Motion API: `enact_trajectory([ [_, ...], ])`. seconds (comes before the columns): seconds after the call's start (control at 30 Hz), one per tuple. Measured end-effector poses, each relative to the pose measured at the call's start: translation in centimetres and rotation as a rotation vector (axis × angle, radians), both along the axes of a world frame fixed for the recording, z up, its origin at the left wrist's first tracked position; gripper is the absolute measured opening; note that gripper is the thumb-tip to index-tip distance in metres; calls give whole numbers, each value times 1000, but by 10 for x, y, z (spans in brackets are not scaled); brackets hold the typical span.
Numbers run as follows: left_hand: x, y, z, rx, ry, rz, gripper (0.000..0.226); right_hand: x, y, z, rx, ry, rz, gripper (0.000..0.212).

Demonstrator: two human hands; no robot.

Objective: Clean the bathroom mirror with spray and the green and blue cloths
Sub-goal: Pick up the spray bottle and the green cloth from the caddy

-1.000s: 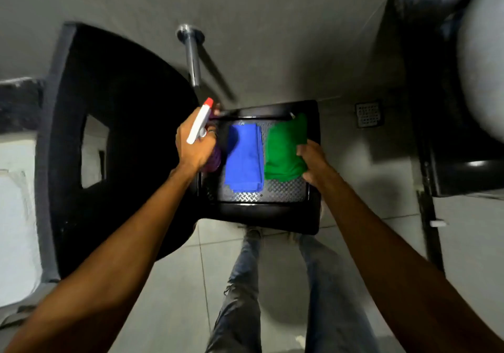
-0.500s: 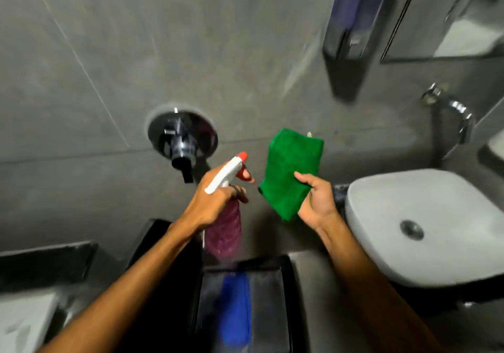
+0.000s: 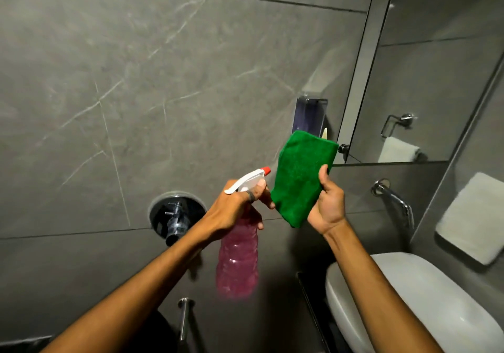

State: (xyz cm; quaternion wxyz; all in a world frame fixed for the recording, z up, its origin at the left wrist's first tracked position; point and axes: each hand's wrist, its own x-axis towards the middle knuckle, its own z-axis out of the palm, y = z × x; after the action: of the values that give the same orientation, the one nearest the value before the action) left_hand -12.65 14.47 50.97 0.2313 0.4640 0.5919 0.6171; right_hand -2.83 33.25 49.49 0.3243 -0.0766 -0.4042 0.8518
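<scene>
My left hand grips the neck of a pink spray bottle with a white trigger head and red nozzle, held upright in front of the grey wall. My right hand holds a folded green cloth up beside the nozzle. The mirror hangs on the wall at the upper right, just beyond the cloth. The blue cloth is out of view.
A white basin sits at the lower right under a chrome tap. A chrome wall valve is left of the bottle. A dark dispenser hangs beside the mirror. A white pad is on the right wall.
Both hands lifted from the black tray with the bottle and green cloth. The view swung up from the floor to the wall and mirror; the blue cloth dropped out of view.
</scene>
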Motion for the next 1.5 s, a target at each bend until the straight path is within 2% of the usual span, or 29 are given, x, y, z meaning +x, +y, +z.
enact_trajectory([
  [0.1, 7, -6, -10, -66, -6, 22, 25, 4, 1, 3, 8, 4, -2, 63],
  [0.17, 9, -11, -22, -116, 27, 36, 34, 5, 3, 2, 10, 7, -11, 60],
  [0.27, 11, -16, -35, -201, 18, 24, 25, 6, 8, -2, 19, 6, -28, 56],
  [0.37, 9, -17, -42, -245, 18, 38, 36, 7, 10, -6, 50, 7, -37, 53],
  [0.6, 13, -12, -26, 55, -40, 101, 20, 12, 8, -8, 59, -9, -49, 58],
  [0.67, 14, -12, -24, 72, -26, 121, 27, 13, 7, -9, 66, -16, -53, 59],
  [0.77, 15, -14, -30, 2, -2, 132, 46, 14, 6, -12, 64, -34, -57, 60],
  [0.97, 18, -28, -68, -157, 46, 104, 33, 13, 1, -30, 18, -77, -72, 53],
  [1.07, 18, -35, -92, -208, 57, 119, 34, 10, -5, -42, -25, -119, -59, 55],
  [1.13, 18, -40, -113, -276, 119, 205, 33, 7, -11, -52, -60, -154, -43, 58],
  [1.2, 12, -45, -148, -434, 146, 333, 46, 7, -19, -65, -85, -172, -4, 62],
  [1.23, 11, -51, -171, -496, 49, 377, 50, 7, -25, -76, -103, -173, 26, 64],
  [1.27, 12, -55, -193, -521, -135, 399, 50, 9, -29, -84, -108, -171, 43, 66],
  [1.33, 18, -71, -238, -453, -670, 487, 43, 12, -38, -108, -138, -187, 70, 69],
  [1.37, 19, -80, -262, -395, -855, 577, 44, 14, -42, -123, -155, -212, 69, 70],
  [1.43, 23, -97, -308, -344, -972, 706, 45, 22, -48, -149, -208, -269, 72, 65],
  [1.5, 27, -115, -351, -408, -946, 763, 48, 29, -56, -179, -230, -327, 73, 52],
])
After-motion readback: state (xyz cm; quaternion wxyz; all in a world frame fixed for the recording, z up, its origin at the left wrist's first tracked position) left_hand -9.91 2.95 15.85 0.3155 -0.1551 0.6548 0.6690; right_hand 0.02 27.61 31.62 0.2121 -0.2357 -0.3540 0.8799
